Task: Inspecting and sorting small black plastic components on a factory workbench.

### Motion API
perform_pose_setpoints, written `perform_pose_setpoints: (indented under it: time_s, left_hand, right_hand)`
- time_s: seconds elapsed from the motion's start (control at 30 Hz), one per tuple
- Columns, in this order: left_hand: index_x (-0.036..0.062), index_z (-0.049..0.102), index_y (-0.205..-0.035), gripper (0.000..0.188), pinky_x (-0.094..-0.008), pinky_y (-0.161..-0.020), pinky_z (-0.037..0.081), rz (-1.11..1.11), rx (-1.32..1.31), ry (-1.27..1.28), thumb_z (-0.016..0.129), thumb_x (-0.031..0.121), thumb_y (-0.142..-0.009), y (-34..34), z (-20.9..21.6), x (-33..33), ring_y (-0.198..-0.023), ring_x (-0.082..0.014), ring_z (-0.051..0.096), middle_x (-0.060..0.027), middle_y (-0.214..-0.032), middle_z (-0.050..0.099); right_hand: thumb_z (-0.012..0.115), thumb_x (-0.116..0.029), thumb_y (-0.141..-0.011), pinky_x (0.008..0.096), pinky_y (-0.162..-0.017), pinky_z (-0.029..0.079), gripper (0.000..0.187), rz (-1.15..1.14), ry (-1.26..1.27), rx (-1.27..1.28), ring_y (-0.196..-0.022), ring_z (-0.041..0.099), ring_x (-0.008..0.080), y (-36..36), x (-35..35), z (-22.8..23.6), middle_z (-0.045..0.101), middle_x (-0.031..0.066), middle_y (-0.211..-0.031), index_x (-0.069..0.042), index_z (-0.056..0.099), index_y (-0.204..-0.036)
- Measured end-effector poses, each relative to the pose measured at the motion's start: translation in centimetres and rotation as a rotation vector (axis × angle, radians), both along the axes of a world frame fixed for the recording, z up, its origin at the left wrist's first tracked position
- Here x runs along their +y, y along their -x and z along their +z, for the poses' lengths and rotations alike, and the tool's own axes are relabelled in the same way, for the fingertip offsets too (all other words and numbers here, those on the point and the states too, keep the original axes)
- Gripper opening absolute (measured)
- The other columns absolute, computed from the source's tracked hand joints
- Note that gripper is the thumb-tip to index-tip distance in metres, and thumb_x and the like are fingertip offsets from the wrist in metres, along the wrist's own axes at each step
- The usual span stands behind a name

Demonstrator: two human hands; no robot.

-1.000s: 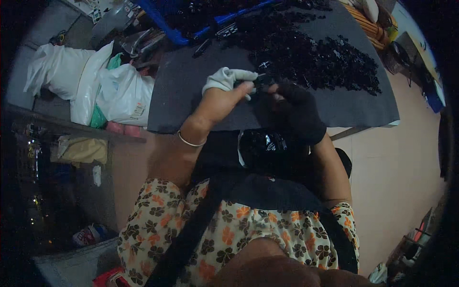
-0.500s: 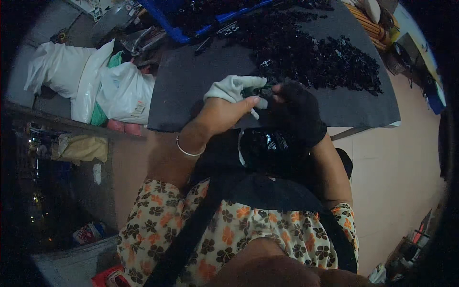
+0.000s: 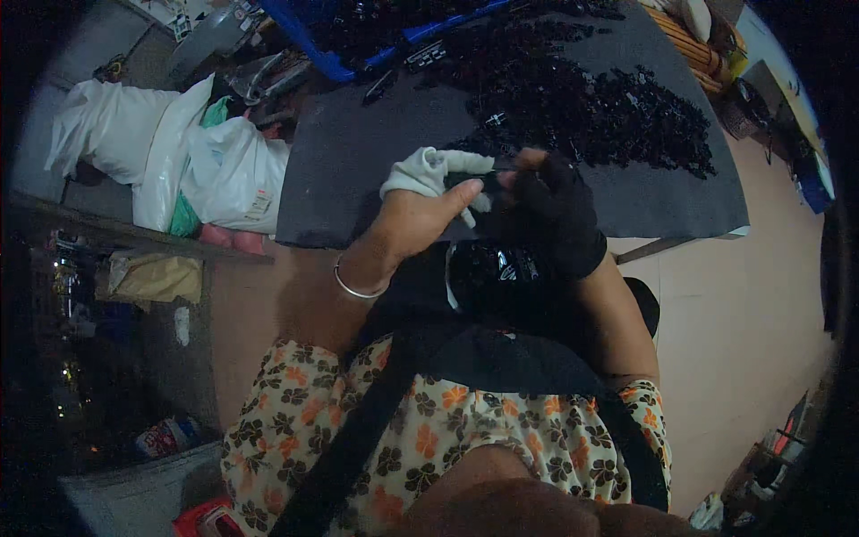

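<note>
Over the near edge of the table, my left hand [image 3: 425,192] and my right hand [image 3: 557,206] meet fingertip to fingertip. A white glove covers much of my left hand, with its thumb bare. My right hand has a black glove that leaves its fingertips bare. A small dark part [image 3: 481,177] is pinched between my left thumb and fingers, and my right fingertips are at its right end. Its exact kind is too dark to make out. Beyond my hands spreads a heap of small black parts [image 3: 608,116] on the grey tabletop [image 3: 344,170].
A blue crate [image 3: 329,64] of black parts stands at the far edge. White plastic bags [image 3: 228,170] are at the left. Something glossy and black [image 3: 501,273] sits below my hands, by my lap. Orange rods [image 3: 689,45] lie at the far right.
My right hand has shifted and turned slightly, with its fingers higher now. The small dark part shows less between my hands. My left hand stays nearly in place.
</note>
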State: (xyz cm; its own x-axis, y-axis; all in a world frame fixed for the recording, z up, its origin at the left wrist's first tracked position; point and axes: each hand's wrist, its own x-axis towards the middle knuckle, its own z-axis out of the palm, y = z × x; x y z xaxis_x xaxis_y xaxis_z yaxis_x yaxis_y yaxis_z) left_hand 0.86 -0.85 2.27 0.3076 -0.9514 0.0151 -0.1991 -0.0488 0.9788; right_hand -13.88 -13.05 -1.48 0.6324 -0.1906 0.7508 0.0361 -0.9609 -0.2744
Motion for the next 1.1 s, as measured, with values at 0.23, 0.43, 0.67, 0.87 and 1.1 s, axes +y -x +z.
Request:
perform_pose_setpoints:
  time_s: [0.23, 0.43, 0.67, 0.87, 1.1]
  left_hand:
    - [-0.0025, 0.053, -0.112, 0.028, -0.0225, -0.060, 0.051, -0.049, 0.107, -0.028, 0.054, 0.010, -0.087, -0.3, 0.2, 1.1, -0.072, -0.0132, 0.062, -0.0094, -0.082, 0.064]
    - [-0.0053, 0.052, -0.112, 0.026, -0.0240, -0.061, 0.053, -0.164, 0.357, 0.039, 0.051, 0.004, -0.087, -0.2, -1.1, 1.8, -0.074, -0.0156, 0.062, -0.0108, -0.086, 0.062]
    - [-0.0046, 0.052, -0.110, 0.028, -0.0253, -0.064, 0.053, -0.123, 0.475, 0.076, 0.055, 0.006, -0.085, 0.2, -1.1, 1.9, -0.078, -0.0159, 0.063, -0.0117, -0.091, 0.062]
    - [-0.0051, 0.058, -0.101, 0.020, -0.0239, -0.060, 0.052, -0.026, -0.213, 0.262, 0.055, -0.002, -0.081, 1.3, -0.9, 1.8, -0.076, -0.0152, 0.062, -0.0119, -0.090, 0.063]
    - [-0.0012, 0.060, -0.099, 0.020, -0.0270, -0.066, 0.050, -0.114, -0.507, 0.386, 0.055, 0.001, -0.080, 1.6, -0.6, 1.7, -0.075, -0.0171, 0.062, -0.0136, -0.088, 0.064]
  right_hand:
    - [0.070, -0.008, -0.067, 0.0365, -0.067, 0.049, 0.025, 0.066, -0.131, 0.053, -0.083, 0.058, 0.0276, 0.4, 1.1, 1.5, 0.057, 0.0115, -0.094, -0.008, 0.060, -0.091]
    - [0.070, -0.007, -0.067, 0.0354, -0.065, 0.049, 0.019, 0.101, 0.026, 0.070, -0.080, 0.058, 0.0267, 0.7, 1.5, 1.2, 0.057, 0.0106, -0.088, -0.007, 0.061, -0.083]
    - [0.068, -0.003, -0.064, 0.0351, -0.066, 0.049, 0.026, 0.097, 0.050, 0.078, -0.082, 0.058, 0.0268, 1.1, 1.5, 1.6, 0.056, 0.0097, -0.086, -0.005, 0.059, -0.089]
    - [0.067, -0.009, -0.073, 0.0329, -0.073, 0.048, 0.024, 0.107, -0.843, 0.167, -0.083, 0.060, 0.0223, 0.4, 2.3, 0.0, 0.061, 0.0132, -0.088, -0.001, 0.060, -0.095]
    - [0.071, -0.005, -0.067, 0.0290, -0.068, 0.047, 0.028, 0.182, -0.928, 0.201, -0.077, 0.059, 0.0154, 1.5, 1.2, 1.4, 0.061, 0.0080, -0.081, 0.002, 0.059, -0.092]
